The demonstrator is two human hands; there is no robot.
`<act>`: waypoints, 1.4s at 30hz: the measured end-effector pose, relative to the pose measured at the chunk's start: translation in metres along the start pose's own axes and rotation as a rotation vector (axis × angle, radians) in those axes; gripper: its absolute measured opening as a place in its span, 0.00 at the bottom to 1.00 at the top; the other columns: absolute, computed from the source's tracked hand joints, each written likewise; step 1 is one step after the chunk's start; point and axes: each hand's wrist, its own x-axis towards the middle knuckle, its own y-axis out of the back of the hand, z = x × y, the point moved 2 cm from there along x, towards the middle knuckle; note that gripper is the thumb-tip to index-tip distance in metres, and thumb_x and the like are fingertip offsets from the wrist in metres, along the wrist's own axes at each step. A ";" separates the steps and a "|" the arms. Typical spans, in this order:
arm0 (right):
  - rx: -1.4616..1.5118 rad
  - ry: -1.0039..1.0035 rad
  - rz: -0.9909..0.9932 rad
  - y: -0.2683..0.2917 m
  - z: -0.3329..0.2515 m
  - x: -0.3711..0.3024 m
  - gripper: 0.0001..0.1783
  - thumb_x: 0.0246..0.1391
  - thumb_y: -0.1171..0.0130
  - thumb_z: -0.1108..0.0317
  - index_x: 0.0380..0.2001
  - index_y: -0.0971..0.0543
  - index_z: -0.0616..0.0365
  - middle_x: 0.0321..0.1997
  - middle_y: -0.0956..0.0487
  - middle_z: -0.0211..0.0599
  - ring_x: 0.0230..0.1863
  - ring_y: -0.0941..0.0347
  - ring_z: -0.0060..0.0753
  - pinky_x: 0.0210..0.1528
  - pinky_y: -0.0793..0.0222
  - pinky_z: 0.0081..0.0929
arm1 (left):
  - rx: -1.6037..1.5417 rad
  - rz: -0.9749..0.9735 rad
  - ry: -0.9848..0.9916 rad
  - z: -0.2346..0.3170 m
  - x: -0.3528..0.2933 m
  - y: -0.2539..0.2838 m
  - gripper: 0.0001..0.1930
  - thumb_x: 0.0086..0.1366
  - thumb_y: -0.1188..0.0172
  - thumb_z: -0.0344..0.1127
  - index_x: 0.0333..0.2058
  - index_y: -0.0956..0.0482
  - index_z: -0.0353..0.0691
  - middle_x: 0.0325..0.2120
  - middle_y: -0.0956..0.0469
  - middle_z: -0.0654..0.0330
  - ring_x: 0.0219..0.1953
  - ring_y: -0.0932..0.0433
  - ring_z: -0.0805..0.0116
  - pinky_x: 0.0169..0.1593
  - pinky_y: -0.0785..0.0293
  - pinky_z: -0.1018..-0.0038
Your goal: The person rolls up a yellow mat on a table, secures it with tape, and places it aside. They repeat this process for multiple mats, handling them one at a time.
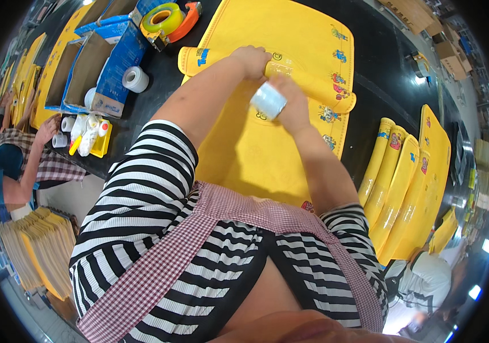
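A yellow mat [278,26] with small printed cartoon figures lies on the black table before me, with a rolled or folded band across its middle. My left hand [254,62] presses on that band, its fingers curled down against the mat. Beside those fingers a shiny strip of clear tape [280,70] lies over the band. In my right hand [293,106], slightly blurred, is a whitish, shiny roll of tape [268,101], held just nearer to me than the band.
Several rolled yellow mats [390,177] lie at the right. To the left stand blue cardboard boxes [120,68], a tape dispenser [164,23], a white tape roll [136,79] and a small yellow tray [101,140]. A co-worker [13,166] is at the far left, near stacked mats [38,246].
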 end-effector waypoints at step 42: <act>-0.200 -0.588 -0.076 0.122 0.062 -0.322 0.15 0.49 0.40 0.78 0.42 0.14 0.60 0.45 0.15 0.50 0.49 0.18 0.52 0.53 0.24 0.39 | -0.390 0.091 -0.343 0.113 -0.373 -0.107 0.15 0.65 0.33 0.33 0.49 0.17 0.41 0.52 0.25 0.48 0.57 0.25 0.49 0.62 0.29 0.63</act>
